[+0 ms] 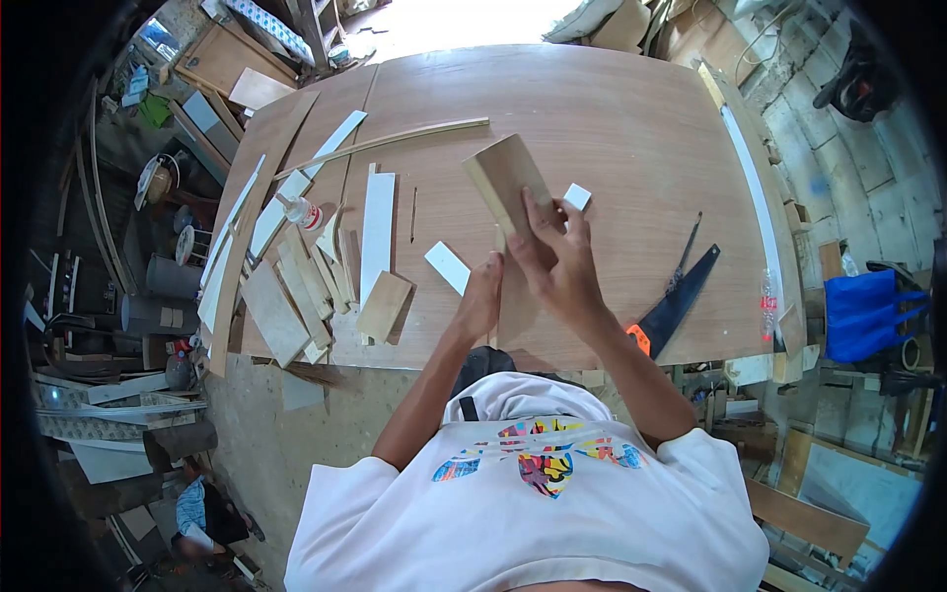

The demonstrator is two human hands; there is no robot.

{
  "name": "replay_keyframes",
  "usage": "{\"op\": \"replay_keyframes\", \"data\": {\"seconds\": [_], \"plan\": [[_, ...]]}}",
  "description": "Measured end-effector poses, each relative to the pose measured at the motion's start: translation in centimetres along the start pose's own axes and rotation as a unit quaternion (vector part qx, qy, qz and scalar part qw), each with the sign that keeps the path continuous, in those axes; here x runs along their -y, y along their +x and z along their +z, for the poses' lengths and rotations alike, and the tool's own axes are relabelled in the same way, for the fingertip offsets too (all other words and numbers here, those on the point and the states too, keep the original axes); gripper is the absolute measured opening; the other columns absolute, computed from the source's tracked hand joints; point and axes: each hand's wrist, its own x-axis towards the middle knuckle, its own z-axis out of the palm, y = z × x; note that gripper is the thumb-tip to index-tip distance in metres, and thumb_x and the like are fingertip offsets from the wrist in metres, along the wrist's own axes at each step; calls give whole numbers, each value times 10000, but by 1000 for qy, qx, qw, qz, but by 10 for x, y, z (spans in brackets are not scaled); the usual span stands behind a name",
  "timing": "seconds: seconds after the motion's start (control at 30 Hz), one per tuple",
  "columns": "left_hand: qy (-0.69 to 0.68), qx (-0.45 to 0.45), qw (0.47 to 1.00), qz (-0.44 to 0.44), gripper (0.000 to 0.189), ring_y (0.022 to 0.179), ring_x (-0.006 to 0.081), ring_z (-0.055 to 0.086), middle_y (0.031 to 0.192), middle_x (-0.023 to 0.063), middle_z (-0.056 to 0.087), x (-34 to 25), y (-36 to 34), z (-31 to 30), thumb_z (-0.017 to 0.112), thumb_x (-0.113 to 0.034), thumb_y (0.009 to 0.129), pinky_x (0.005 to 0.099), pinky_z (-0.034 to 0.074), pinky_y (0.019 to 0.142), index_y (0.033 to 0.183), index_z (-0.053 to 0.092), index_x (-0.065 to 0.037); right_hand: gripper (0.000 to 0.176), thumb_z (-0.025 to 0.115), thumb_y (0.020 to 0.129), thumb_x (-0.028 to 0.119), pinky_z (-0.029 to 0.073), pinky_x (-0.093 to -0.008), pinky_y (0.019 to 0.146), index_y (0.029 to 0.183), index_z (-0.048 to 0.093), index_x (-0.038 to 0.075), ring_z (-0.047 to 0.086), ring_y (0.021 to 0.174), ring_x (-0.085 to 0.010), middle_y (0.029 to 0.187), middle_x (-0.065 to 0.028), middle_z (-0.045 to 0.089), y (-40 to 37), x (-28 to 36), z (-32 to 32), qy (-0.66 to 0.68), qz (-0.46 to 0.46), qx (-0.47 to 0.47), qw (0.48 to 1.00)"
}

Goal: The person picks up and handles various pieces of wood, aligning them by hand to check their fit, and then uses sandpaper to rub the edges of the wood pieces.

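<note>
My right hand (pixel 564 259) grips a light-brown wooden board (pixel 506 178), thumb and fingers spread along its face. The board is tilted up above the table. My left hand (pixel 480 296) is closed at the board's lower left edge, close to my right hand. Its fingers are partly hidden, and the board's lower end is hard to make out. A small white block (pixel 578 197) lies just beyond my right hand. A short white strip (pixel 448 267) rests left of my left hand. On the right is a handsaw (pixel 679 301) with an orange-and-black handle.
Wood offcuts (pixel 296 286) and long strips (pixel 385 140) cover the table's left side, around a white bottle (pixel 304 212). A clear plastic bottle (pixel 768 306) stands by the right edge, near a long plank (pixel 755 207). A blue bag (pixel 868 316) sits beyond.
</note>
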Motion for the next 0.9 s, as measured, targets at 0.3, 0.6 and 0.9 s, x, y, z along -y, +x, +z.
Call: {"op": "replay_keyframes", "data": {"seconds": [0.3,0.6,0.9], "plan": [[41,-34,993,107,732,829,173,576,875,102,627,20,0,-4,292,-619,1004,330,461,742,1277,537,14,579,646,922,386,416,-420,987,1373,549,36,487,1127,-375,1181,-308,539,-3,8,-15,158,51,5,986],[-36,-28,991,124,810,839,144,592,948,92,638,5,-5,11,289,-678,974,303,479,726,1288,533,28,550,686,891,346,378,-451,1031,1370,575,98,452,1177,-383,1246,-306,480,-3,-1,-12,112,24,26,993],[-51,-13,997,52,805,802,123,598,912,75,635,19,3,19,268,-687,973,290,496,677,1162,572,34,544,709,883,294,424,-385,966,1356,578,58,479,1121,-300,1261,-228,474,3,-3,-15,76,49,25,996]]}}
